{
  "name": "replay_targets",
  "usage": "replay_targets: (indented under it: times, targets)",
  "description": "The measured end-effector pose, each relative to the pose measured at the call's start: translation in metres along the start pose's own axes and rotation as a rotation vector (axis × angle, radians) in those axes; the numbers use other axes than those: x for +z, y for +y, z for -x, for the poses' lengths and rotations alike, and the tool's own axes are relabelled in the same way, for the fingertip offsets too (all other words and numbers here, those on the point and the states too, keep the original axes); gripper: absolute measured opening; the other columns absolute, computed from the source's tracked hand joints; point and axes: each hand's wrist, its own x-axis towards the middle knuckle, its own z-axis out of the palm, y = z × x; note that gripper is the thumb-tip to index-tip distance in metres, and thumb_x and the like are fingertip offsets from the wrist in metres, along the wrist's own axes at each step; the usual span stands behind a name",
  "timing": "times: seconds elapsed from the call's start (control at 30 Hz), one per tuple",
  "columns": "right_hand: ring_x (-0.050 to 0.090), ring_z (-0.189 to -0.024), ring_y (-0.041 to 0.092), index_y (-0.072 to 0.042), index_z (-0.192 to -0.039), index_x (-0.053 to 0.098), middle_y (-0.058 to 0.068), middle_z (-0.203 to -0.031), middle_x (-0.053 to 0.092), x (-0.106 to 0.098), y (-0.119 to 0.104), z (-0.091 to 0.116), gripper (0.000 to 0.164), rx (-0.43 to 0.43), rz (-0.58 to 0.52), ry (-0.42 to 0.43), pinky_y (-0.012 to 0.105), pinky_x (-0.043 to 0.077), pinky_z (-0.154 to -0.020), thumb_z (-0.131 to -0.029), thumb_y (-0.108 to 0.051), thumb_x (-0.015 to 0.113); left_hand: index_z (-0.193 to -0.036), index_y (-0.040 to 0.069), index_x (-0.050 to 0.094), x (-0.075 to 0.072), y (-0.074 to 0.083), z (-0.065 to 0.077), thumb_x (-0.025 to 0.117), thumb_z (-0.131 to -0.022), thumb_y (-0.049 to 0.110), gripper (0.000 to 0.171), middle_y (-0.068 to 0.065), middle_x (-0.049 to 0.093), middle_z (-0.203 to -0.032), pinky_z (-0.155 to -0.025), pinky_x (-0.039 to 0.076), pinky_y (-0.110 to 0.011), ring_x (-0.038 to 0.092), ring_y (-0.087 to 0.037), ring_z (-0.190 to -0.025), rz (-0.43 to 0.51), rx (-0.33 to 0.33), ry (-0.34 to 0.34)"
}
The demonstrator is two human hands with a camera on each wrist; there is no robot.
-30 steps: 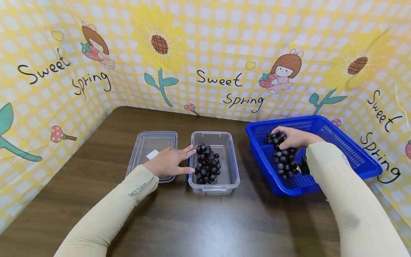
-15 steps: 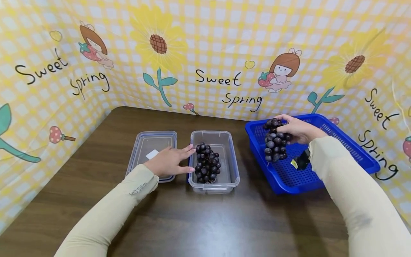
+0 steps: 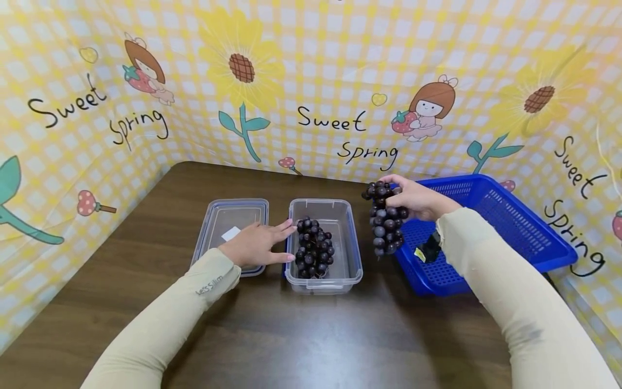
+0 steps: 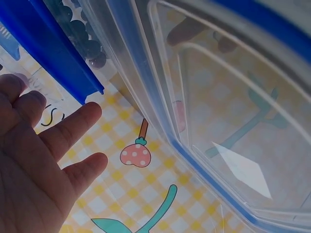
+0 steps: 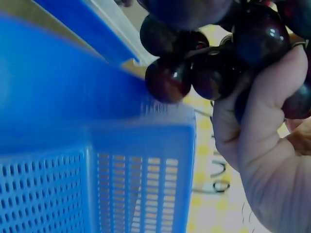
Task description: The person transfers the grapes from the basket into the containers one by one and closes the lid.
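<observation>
My right hand (image 3: 415, 199) grips a bunch of dark grapes (image 3: 386, 224) at its upper end. The bunch hangs over the left rim of the blue basket (image 3: 525, 216); the right wrist view shows thumb and fingers around the grapes (image 5: 214, 63). A second bunch of grapes (image 3: 313, 248) lies along the left side inside a clear plastic container (image 3: 346, 259). My left hand (image 3: 255, 244) has its fingers spread, the tips at the container's left edge. Under that hand lies the container's clear lid (image 3: 209, 229). In the left wrist view the left hand (image 4: 43, 145) holds nothing.
A black item with a yellow tag (image 3: 427, 249) lies in the blue basket. The wooden table (image 3: 311, 335) stretches in front of the containers. Patterned cloth walls (image 3: 320, 81) stand at the back and both sides.
My right hand has lifted the grapes out of the basket and carried them left past its rim, uncovering the black item. My left hand has stayed in place.
</observation>
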Motion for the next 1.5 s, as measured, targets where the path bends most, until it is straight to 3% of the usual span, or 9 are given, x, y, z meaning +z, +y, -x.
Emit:
replay_targets:
  times: [0.5,0.73,0.9,1.2,1.5]
  targets:
    - [0.061,-0.074,0.018,-0.01,-0.141,0.031,0.016,-0.119,0.046,0.042,-0.023,-0.026,0.057,-0.03,0.02,-0.049,0.034,0.054,-0.059,-0.088,0.002,0.05,-0.15,0.007,0.03,-0.001,-0.002,-0.003,0.049,-0.094,0.056,0.077,-0.012,0.023,-0.155,-0.104,0.027,-0.064,0.047,-0.037,-0.126,0.011,0.004,-0.001]
    - [0.059,-0.083,0.022,-0.011,-0.142,0.032,0.018,-0.119,0.044,0.057,-0.028,-0.034,0.059,-0.031,0.026,-0.052,0.037,0.054,-0.063,-0.088,0.001,0.052,-0.15,0.007,0.03,0.002,-0.001,-0.004,0.048,-0.094,0.056,0.076,-0.012,0.023,-0.155,-0.103,0.028,-0.064,0.047,-0.038,-0.126,0.006,0.007,0.001]
    - [0.057,-0.088,0.026,-0.013,-0.141,0.036,0.016,-0.116,0.043,0.062,-0.023,-0.04,0.059,-0.032,0.036,-0.024,0.039,0.054,-0.064,-0.086,0.002,0.054,-0.15,0.007,0.029,0.003,-0.001,-0.004,0.049,-0.094,0.056,0.077,-0.013,0.022,-0.156,-0.104,0.026,-0.065,0.046,-0.038,-0.127,0.026,0.01,-0.009]
    - [0.054,-0.091,0.028,-0.01,-0.138,0.039,0.02,-0.119,0.043,0.068,-0.006,-0.04,0.058,-0.13,0.048,0.046,0.037,0.051,-0.065,-0.084,0.005,0.056,-0.15,0.006,0.03,0.001,-0.003,-0.005,0.048,-0.095,0.056,0.076,-0.013,0.022,-0.156,-0.103,0.027,-0.065,0.045,-0.038,-0.128,0.027,0.018,0.003]
    - [0.052,-0.091,0.026,-0.007,-0.137,0.04,0.022,-0.119,0.045,0.078,0.013,-0.035,0.06,-0.166,0.098,0.05,0.032,0.048,-0.066,-0.082,0.008,0.059,-0.15,0.007,0.029,0.005,-0.005,-0.001,0.047,-0.094,0.057,0.077,-0.012,0.021,-0.156,-0.104,0.026,-0.065,0.046,-0.038,-0.127,0.045,0.009,0.0]
